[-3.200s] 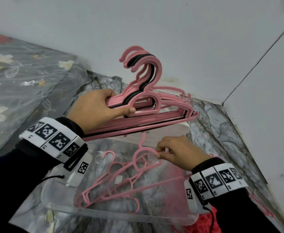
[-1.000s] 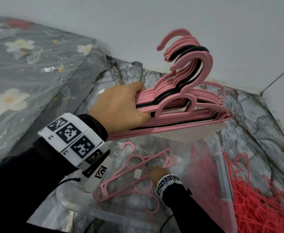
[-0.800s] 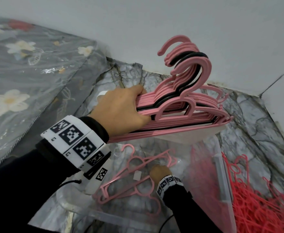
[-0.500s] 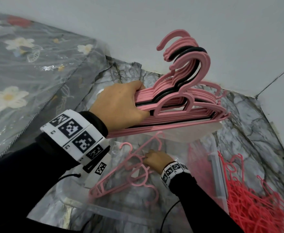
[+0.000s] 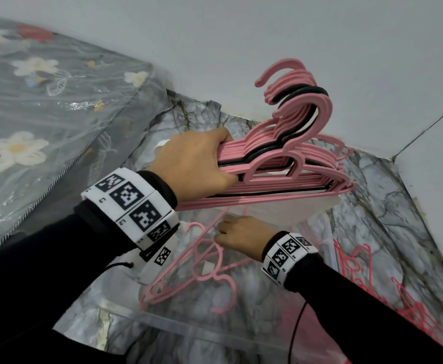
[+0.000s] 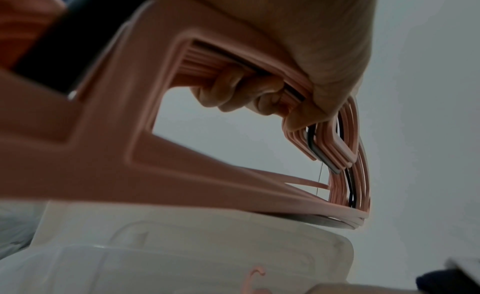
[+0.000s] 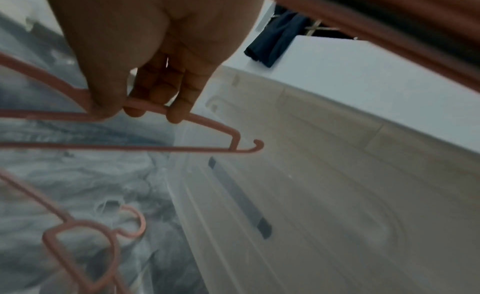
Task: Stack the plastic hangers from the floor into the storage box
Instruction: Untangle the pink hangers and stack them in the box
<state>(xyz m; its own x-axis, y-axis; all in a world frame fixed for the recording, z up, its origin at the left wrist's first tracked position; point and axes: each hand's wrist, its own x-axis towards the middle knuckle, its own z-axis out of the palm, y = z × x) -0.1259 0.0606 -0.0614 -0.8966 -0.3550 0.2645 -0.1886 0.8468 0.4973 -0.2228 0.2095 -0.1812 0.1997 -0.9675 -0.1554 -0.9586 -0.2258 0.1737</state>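
Note:
My left hand (image 5: 196,164) grips a thick bundle of pink hangers (image 5: 288,164) with a black one among them, held above the clear storage box (image 5: 189,332); the fingers curl through the bundle (image 6: 233,89). Below it my right hand (image 5: 238,237) is inside the box and pinches the arm of a single pink hanger (image 7: 202,122) between thumb and fingers (image 7: 137,101), one end lifted. Another pink hanger (image 5: 215,279) lies on the box floor (image 7: 85,232).
A heap of red hangers (image 5: 388,292) lies on the marbled floor sheet right of the box. The box lid (image 5: 280,208) leans at the far end against the white wall. A floral plastic-covered mattress (image 5: 44,114) is at the left. The room corner stands close at the right.
My right hand has risen inside the box, lifting one end of a pink hanger off the floor of the box. The left hand keeps the bundle in much the same place.

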